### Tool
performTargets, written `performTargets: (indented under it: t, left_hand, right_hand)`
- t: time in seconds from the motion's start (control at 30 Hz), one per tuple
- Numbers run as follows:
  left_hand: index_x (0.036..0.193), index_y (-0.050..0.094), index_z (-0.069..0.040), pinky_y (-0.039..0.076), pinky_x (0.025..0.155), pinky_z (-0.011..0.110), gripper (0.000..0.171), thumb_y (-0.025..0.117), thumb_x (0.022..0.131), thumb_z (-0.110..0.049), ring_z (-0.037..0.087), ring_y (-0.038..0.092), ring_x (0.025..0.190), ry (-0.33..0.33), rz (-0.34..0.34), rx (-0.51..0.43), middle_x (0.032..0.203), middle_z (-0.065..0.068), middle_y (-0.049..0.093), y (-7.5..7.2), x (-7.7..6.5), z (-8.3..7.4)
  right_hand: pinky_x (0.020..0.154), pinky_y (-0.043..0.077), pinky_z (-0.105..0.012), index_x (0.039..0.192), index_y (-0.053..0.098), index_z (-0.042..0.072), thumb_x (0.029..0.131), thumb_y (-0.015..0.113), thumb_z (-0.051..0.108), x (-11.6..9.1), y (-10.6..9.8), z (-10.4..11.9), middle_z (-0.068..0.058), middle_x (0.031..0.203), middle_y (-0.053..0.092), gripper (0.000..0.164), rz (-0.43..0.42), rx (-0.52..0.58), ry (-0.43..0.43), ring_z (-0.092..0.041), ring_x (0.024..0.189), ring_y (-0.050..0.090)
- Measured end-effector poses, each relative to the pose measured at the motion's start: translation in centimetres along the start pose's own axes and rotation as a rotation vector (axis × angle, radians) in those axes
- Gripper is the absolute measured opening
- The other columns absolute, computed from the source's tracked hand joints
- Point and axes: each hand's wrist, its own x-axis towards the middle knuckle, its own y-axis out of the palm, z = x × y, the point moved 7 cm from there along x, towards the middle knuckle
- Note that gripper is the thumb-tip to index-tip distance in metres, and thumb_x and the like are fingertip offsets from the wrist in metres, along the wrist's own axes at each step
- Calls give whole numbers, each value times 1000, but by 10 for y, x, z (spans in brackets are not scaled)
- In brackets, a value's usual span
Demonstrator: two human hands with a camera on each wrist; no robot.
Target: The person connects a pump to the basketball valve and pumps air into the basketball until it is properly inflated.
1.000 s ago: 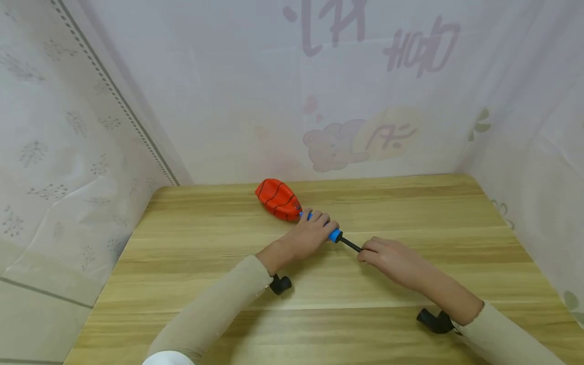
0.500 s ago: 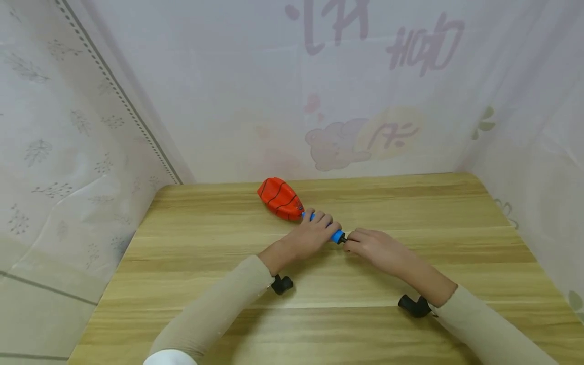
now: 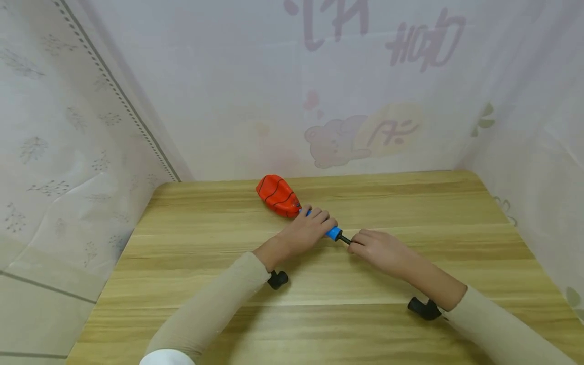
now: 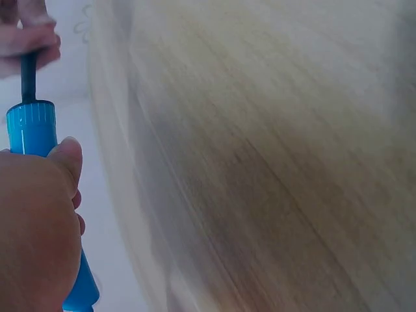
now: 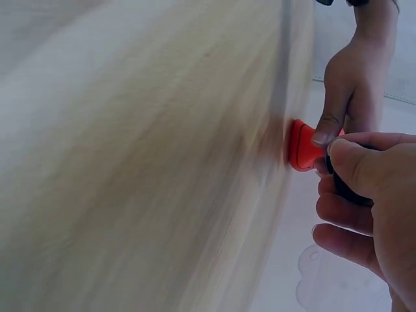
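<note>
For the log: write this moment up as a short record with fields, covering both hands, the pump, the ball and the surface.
left hand: grips the blue pump barrel
right hand: holds the black plunger rod, a short length showing
ball: orange deflated basketball at the pump's far end, lying on the table
surface: wooden table
backdrop: pale printed curtain around the table

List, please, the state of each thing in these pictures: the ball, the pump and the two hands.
orange ball: limp, not full, lying on the table, pump joined to it.
blue pump: lying flat, black rod partly out.
left hand: grips the pump barrel.
right hand: grips the rod's handle end.
</note>
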Motion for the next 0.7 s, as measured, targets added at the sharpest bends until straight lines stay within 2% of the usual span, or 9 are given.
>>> performTargets:
  t: [0.17, 0.2, 0.23, 0.27, 0.33, 0.43, 0.7]
  left_hand:
    - [132, 51, -20, 34, 109, 46, 24, 44, 110, -23, 20, 47, 120, 4, -1, 3, 125, -1, 54, 0, 0, 1]
    - [132, 50, -20, 34, 109, 46, 24, 44, 110, -23, 20, 47, 120, 5, -2, 2, 125, -1, 54, 1, 0, 1]
    - [132, 50, -21, 34, 109, 46, 23, 44, 110, -23, 20, 47, 120, 6, -2, 2, 125, -1, 54, 1, 1, 1]
    - [132, 50, -20, 34, 109, 47, 23, 43, 110, -23, 20, 47, 120, 6, -4, -1, 125, -1, 54, 1, 1, 1]
    - [133, 50, -20, 34, 110, 48, 24, 43, 110, -23, 20, 47, 121, 6, -4, -16, 125, -1, 54, 0, 2, 2]
    - [133, 50, -20, 34, 111, 50, 24, 42, 111, -21, 21, 47, 123, 5, -2, -36, 126, 0, 54, -1, 2, 3]
    - [133, 51, -19, 34, 112, 50, 24, 42, 110, -19, 23, 47, 124, -13, 9, -19, 127, 1, 54, -6, -1, 7]
  right_hand:
    - [75, 55, -27, 101, 69, 9, 83, 79, 1, -18, -7, 4, -1, 97, 66, 22, -8, 6, -12, -15, 87, 62]
    - [75, 55, -27, 101, 69, 8, 85, 76, 1, -21, -9, 5, -2, 97, 65, 19, -17, 2, -19, -15, 87, 62]
    - [75, 55, -27, 101, 69, 8, 93, 70, 3, -24, -11, 6, -2, 97, 65, 9, -28, -1, -27, -15, 87, 62]
    - [74, 55, -28, 100, 69, 8, 100, 61, 5, -26, -14, 8, -2, 96, 65, 8, -41, -3, -34, -15, 86, 62]
    - [72, 54, -27, 98, 68, 8, 110, 41, 13, -31, -20, 10, -2, 94, 65, 30, -76, -8, -47, -15, 84, 61]
    - [70, 54, -27, 95, 67, 9, 112, 15, 22, -38, -27, 12, -2, 92, 63, 56, -121, -13, -53, -14, 81, 60]
    - [68, 54, -27, 95, 65, 10, 112, 17, 21, -53, -33, 15, -1, 92, 62, 52, -149, -18, -62, -14, 80, 60]
